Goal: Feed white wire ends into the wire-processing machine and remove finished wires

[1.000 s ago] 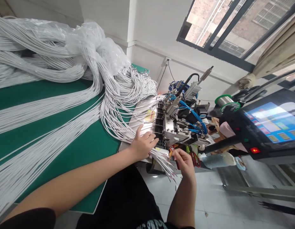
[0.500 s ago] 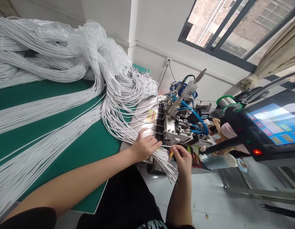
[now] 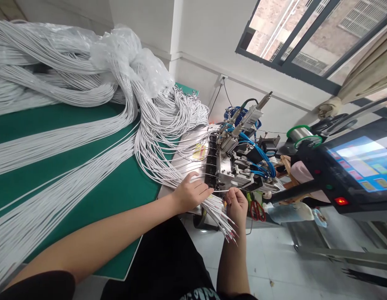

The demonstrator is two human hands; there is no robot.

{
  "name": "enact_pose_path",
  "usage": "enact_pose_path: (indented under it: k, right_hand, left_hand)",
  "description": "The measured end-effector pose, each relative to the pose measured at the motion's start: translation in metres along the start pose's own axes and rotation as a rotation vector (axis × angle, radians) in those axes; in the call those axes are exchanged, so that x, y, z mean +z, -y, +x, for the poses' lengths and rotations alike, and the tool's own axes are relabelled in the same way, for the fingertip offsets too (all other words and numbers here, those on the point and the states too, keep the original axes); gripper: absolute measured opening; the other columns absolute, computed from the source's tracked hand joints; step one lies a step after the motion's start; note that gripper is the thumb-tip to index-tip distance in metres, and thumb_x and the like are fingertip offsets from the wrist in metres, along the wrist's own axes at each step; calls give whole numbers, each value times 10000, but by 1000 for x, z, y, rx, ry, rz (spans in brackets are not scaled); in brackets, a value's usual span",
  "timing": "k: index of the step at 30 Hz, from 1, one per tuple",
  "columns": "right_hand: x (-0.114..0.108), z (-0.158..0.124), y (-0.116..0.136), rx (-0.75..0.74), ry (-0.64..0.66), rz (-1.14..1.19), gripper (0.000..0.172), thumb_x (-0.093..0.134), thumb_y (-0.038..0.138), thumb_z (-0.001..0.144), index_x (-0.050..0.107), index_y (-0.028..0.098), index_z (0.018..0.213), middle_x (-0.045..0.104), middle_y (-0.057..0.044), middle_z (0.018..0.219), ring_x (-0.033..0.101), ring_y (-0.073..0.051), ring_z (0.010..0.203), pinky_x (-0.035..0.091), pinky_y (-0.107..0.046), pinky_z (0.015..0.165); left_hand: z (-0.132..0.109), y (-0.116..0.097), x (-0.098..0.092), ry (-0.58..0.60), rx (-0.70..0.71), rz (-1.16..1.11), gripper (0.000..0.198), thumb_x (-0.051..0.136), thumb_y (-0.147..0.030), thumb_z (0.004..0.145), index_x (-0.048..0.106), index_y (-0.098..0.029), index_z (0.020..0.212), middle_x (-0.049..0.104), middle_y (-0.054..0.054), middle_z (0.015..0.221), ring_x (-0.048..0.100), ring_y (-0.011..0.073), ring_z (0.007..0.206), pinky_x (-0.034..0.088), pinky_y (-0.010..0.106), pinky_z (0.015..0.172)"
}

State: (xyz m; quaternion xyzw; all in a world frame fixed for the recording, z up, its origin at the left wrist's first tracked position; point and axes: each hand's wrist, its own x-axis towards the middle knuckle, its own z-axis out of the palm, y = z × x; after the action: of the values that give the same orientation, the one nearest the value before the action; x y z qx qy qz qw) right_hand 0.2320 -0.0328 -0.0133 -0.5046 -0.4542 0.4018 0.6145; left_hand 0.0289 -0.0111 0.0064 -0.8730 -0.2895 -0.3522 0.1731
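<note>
A thick bundle of white cables (image 3: 218,214) runs under my left hand (image 3: 193,194), its reddish-tipped loose ends fanning out past the fingers toward the right forearm. The left fingers are closed over the cables, the thumb raised. My right hand (image 3: 237,204) pinches the end of one white cable (image 3: 221,191), drawn straight between the two hands. Just beyond both hands stands a metal machine (image 3: 232,168) with blue air tubes; several single cables lead into its black front edge. A bit of orange shows beside the right fingers, mostly hidden.
Long white cables (image 3: 87,179) and plastic-wrapped coils (image 3: 118,54) lie on the green tabletop (image 3: 124,191). Red-handled scissors (image 3: 257,211) are right of my right hand. A touch screen (image 3: 365,160) juts in at right, near a solder-like wire spool (image 3: 302,136).
My right hand has drawn a cable end straight from the left fingers; the orange piece at its fingertips is now mostly hidden. The bundle's loose ends have shifted slightly right and down.
</note>
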Motion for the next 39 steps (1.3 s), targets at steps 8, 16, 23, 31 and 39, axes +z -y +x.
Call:
enact_pose_path:
  k: [8, 16, 23, 31, 39]
  right_hand:
    - [-10, 1, -1, -74, 18, -224, 275, 641, 423, 829, 573, 186, 706, 477, 18, 637, 417, -124, 582, 335, -250, 550]
    - [-19, 12, -13, -138, 118, -490, 288, 599, 406, 837, 570, 176, 665, 463, 26, 602, 397, -130, 586, 315, -253, 567]
    - [-7, 14, -14, 56, 107, -281, 317, 603, 420, 765, 468, 196, 586, 381, 38, 563, 330, -116, 551, 291, -240, 526]
    - [-3, 15, -24, 209, 64, -71, 293, 635, 415, 665, 467, 199, 562, 380, 43, 535, 318, -107, 518, 278, -229, 483]
    - [-9, 6, -26, 205, 36, -90, 381, 695, 507, 705, 514, 185, 612, 458, 34, 551, 366, -108, 516, 317, -235, 494]
  left_hand:
    - [0, -1, 4, 14, -1, -13, 204, 450, -140, 947, 628, -213, 1013, 629, -37, 719, 559, 106, 666, 269, 405, 1007]
    - [-1, 0, 4, 150, -79, -46, 283, 466, -111, 853, 627, -199, 1069, 636, 22, 826, 595, 160, 785, 244, 431, 997]
    - [-2, 0, 5, 253, -131, -77, 402, 546, -104, 733, 624, -186, 1119, 646, 59, 949, 589, 203, 882, 232, 455, 993]
    - [-2, 0, 6, 274, -152, -75, 413, 577, -132, 709, 638, -196, 1113, 644, 58, 928, 573, 217, 889, 235, 471, 985]
    - [-5, 1, 10, 259, -142, -76, 416, 592, -119, 659, 658, -181, 1065, 657, 84, 1032, 572, 229, 968, 218, 484, 1037]
